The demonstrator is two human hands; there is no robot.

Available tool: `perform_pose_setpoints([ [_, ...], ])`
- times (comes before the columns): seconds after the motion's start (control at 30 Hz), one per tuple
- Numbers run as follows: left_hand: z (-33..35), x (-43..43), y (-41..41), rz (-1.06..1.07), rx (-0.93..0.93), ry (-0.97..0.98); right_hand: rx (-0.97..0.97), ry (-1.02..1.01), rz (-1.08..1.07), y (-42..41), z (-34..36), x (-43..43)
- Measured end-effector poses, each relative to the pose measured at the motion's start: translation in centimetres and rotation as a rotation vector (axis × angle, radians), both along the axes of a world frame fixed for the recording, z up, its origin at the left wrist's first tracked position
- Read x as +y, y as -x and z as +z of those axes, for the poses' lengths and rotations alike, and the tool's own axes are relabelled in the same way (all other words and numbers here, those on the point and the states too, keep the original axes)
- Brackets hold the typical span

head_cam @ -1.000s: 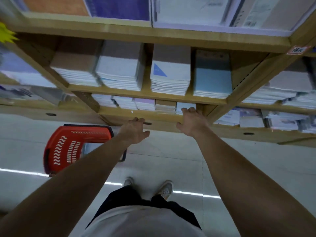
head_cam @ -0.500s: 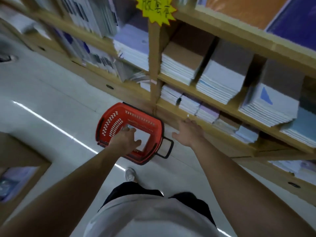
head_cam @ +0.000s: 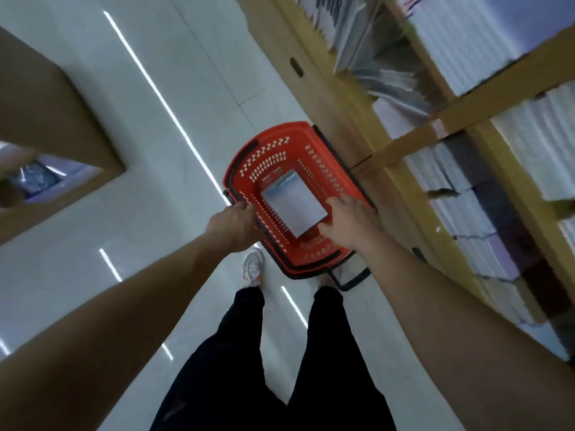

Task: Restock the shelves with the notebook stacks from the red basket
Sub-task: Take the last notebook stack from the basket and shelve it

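Observation:
The red basket (head_cam: 267, 141) stands on the floor against the foot of the wooden shelves (head_cam: 435, 129). Inside it lies a notebook stack (head_cam: 292, 203) with a pale cover. My left hand (head_cam: 233, 225) is at the basket's left rim, its fingers curled down over the edge and hidden from view. My right hand (head_cam: 351, 222) reaches into the right side of the basket with fingers spread, thumb at the stack's near corner. Neither hand is lifting anything.
Shelved notebook stacks (head_cam: 466, 213) fill the racks on the right. A wooden display unit (head_cam: 46, 119) stands on the left across the pale tiled aisle. My shoe (head_cam: 252, 267) is just short of the basket, whose black handle (head_cam: 351, 279) lies folded down.
I have turned from the shelf to look down on the basket. Both hands have dropped from the shelf edge to the basket, one on each side of the stack.

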State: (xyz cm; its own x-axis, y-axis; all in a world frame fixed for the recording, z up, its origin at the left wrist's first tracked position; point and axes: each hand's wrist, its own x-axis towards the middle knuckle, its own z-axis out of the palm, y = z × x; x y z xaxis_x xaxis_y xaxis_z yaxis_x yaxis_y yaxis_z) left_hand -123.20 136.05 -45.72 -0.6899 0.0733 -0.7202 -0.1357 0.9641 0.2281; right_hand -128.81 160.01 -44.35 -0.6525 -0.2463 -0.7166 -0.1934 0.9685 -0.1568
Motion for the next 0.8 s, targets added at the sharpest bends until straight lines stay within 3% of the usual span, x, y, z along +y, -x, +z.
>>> perform_pose_setpoints([
  [0.23,-18.3,3.6,2.9,0.222,-0.106,-0.013,-0.066,-0.034,0.206,5.7,-18.7,1.2],
  [0.47,-37.1,8.7,4.0,0.378,-0.120,0.021,-0.059,0.039,0.100,9.6,-37.4,2.2],
  [0.8,-50.8,11.3,4.1,0.872,-0.171,0.063,-0.096,0.046,0.043,9.6,-54.3,1.6],
])
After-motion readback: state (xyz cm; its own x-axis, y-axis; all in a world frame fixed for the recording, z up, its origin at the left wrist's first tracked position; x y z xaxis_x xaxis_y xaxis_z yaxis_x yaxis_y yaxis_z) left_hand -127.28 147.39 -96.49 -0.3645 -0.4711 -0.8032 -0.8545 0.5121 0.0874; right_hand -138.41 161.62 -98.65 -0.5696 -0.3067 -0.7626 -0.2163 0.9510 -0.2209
